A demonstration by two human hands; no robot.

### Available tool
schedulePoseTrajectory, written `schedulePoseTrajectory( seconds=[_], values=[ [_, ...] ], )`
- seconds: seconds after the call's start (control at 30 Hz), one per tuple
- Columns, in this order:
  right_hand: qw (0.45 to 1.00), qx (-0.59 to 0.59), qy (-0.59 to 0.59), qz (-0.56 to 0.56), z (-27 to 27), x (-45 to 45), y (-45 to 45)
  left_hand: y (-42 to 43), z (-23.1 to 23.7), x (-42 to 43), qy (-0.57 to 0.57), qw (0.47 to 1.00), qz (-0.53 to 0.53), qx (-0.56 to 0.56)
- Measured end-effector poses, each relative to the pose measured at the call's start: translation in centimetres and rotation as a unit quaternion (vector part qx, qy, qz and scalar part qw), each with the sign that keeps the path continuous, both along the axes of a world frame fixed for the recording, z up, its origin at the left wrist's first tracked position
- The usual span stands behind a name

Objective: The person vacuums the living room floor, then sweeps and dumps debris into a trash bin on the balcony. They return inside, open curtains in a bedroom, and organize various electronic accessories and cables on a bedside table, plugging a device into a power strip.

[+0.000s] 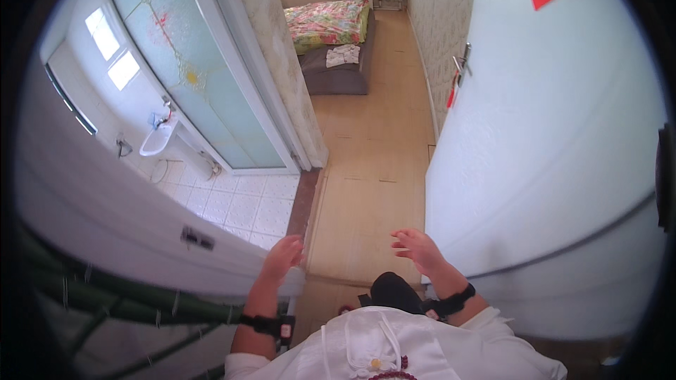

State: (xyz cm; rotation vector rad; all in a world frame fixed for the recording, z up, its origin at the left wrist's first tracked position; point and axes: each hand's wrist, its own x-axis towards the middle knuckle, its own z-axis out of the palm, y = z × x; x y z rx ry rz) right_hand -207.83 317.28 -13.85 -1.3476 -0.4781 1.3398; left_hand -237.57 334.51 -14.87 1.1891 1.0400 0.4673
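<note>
My left hand point(285, 256) hangs in front of me beside the white door frame at left, its fingers loosely bent and holding nothing. Opposite it, my right hand point(414, 248) is raised near the edge of the open white door point(528, 132), fingers apart, nothing held. Each forearm wears a black strap. Between the hands lies the wooden floor point(364, 216) of a passage. A dark-clad knee point(393, 290) shows below them, in front of my white top.
At left, a frosted glass door point(211, 79) stands beside a tiled washroom with a white washbasin point(158, 140). Ahead is a bed point(338, 82) with a floral quilt point(327, 21) and folded cloth point(343, 56). A red tassel hangs from the door handle point(463, 63). Green rails point(185, 310) are at lower left.
</note>
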Motion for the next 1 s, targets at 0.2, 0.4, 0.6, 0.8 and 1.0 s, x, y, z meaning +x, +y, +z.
schedulePoseTrajectory(
  seconds=[0.2,0.4,0.6,0.8,1.0],
  values=[
    [0.994,-0.041,0.047,-0.093,-3.3,9.8,12.0,14.6,0.9,14.7,-0.013,0.992,-0.120,0.034],
    [1.000,-0.001,-0.012,0.008,-1.6,20.9,27.4,25.2,-0.2,19.6,0.047,0.997,-0.026,-0.053],
    [1.000,0.005,0.003,0.028,-1.1,28.0,39.2,35.3,-1.0,24.4,0.047,0.993,0.060,-0.093],
    [0.999,0.009,-0.022,-0.022,-3.9,37.1,48.4,50.7,-2.9,35.1,0.000,0.995,0.036,-0.092],
    [0.988,-0.050,-0.032,-0.141,-3.2,47.4,57.6,67.0,-2.7,51.7,-0.027,0.992,-0.044,-0.116]
  ],
)
